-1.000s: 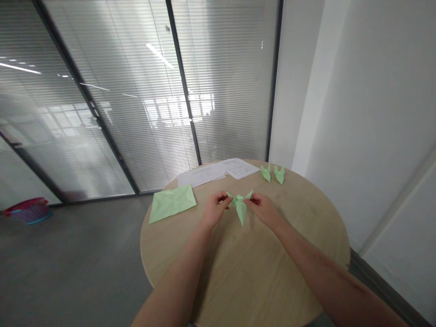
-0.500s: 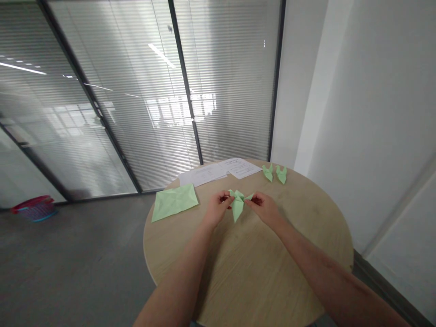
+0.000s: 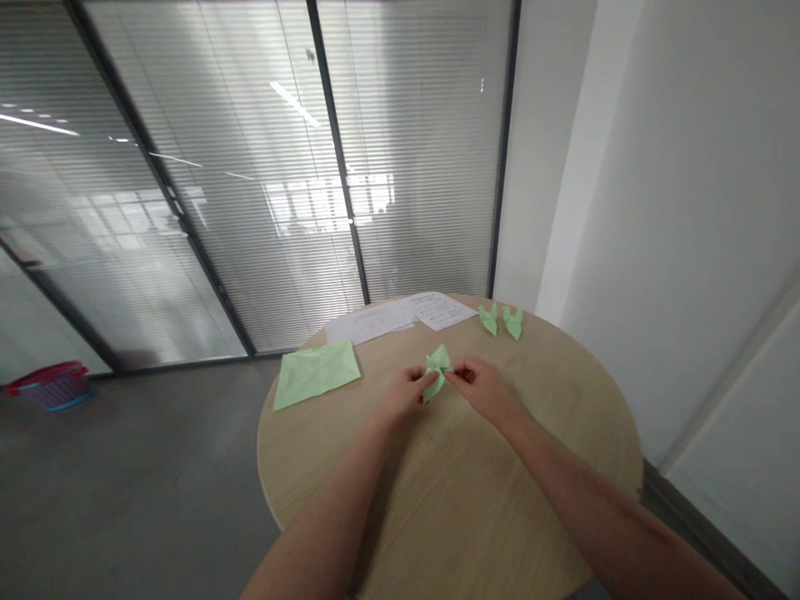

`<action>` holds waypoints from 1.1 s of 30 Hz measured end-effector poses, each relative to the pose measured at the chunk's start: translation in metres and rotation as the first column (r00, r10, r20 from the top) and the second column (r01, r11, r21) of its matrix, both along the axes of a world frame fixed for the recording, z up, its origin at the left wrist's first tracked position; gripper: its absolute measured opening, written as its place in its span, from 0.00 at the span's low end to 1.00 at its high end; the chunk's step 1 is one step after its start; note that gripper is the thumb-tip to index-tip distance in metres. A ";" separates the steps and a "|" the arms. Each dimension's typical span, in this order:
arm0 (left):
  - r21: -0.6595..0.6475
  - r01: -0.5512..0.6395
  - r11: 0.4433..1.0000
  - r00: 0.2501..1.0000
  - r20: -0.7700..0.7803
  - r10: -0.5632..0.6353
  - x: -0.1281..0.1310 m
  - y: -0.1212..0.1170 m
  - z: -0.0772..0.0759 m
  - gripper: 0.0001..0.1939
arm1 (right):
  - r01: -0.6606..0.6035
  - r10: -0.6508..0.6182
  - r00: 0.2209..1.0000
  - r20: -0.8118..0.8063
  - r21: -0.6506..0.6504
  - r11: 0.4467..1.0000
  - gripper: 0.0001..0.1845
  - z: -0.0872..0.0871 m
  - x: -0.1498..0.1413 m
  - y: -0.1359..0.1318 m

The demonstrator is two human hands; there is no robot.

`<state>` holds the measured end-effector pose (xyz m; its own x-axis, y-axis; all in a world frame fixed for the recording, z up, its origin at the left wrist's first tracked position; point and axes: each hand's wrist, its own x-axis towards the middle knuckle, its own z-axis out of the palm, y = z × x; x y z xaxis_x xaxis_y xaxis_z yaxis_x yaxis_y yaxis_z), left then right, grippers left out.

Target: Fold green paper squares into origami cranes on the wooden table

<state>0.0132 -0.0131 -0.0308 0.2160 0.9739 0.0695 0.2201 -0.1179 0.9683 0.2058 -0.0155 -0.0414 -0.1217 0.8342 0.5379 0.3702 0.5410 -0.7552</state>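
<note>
A light green origami crane [image 3: 439,359] is held above the middle of the round wooden table [image 3: 450,492]. My left hand [image 3: 407,392] pinches its left side, with the thumb laid across the folded paper. From the other side, my right hand [image 3: 480,384] has thumb and fingertips closed on a small point of the crane. The fingers cover part of the folds. Two similar green paper cranes, a left one [image 3: 488,320] and a right one [image 3: 513,323], sit side by side near the far right edge.
Creased green paper sheets [image 3: 317,374] lie at the table's left edge. White printed papers [image 3: 445,310] spread along the far edge. A red and blue basket [image 3: 51,386] stands on the floor at left. Glass panels with blinds rise behind, and a white wall [image 3: 706,208] is at right.
The crane has been turned in my hands; its long point hung downward with side points spread, and now a wide flap faces up. My left hand has shifted its hold slightly lower.
</note>
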 end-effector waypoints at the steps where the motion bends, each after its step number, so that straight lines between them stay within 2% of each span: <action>1: 0.002 0.014 1.000 1.000 -0.006 -0.014 0.000 0.000 0.000 0.30 | -0.038 0.038 0.999 0.021 0.013 0.999 0.11 0.001 0.000 0.000; 4: 0.046 -0.008 0.999 0.999 0.039 0.006 -0.001 0.000 0.002 0.29 | -0.135 0.135 0.991 -0.009 -0.022 0.991 0.10 0.002 0.002 0.001; 7: 0.056 -0.016 0.998 0.993 0.114 0.009 0.000 -0.003 0.007 0.28 | -0.165 0.112 0.964 -0.241 -0.212 0.963 0.17 0.002 0.005 0.007; 9: 0.043 0.005 0.999 0.992 0.129 -0.011 0.001 -0.006 0.011 0.28 | -0.201 0.049 0.923 -0.382 -0.371 0.907 0.23 0.002 0.006 0.010; 11: 0.037 0.058 0.998 0.992 0.110 -0.061 0.003 -0.010 0.014 0.27 | -0.279 0.034 0.889 -0.457 -0.480 0.832 0.28 0.001 0.006 0.010; 14: 0.042 0.125 0.991 0.990 0.067 -0.127 0.005 -0.016 0.016 0.27 | -0.394 0.092 0.856 -0.509 -0.528 0.752 0.30 -0.001 0.003 0.007; 17: 0.043 0.120 0.992 0.992 0.040 -0.122 0.005 -0.017 0.017 0.26 | -0.397 0.121 0.861 -0.495 -0.502 0.768 0.28 -0.002 0.002 0.006; 21: 0.026 0.113 0.993 0.993 0.028 -0.113 0.004 -0.013 0.012 0.26 | -0.342 0.052 0.859 -0.510 -0.495 0.799 0.27 -0.003 0.004 0.010; 33: 0.012 0.129 0.992 0.991 0.027 -0.129 0.001 -0.010 0.009 0.26 | -0.329 -0.016 0.832 -0.555 -0.516 0.791 0.23 -0.003 0.006 0.011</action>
<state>0.0137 -0.0233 -0.0220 0.3374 0.9373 0.0871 0.1753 -0.1534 0.9725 0.2115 -0.0040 -0.0448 -0.1349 0.9908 -0.0119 -0.2077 -0.0400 -0.9774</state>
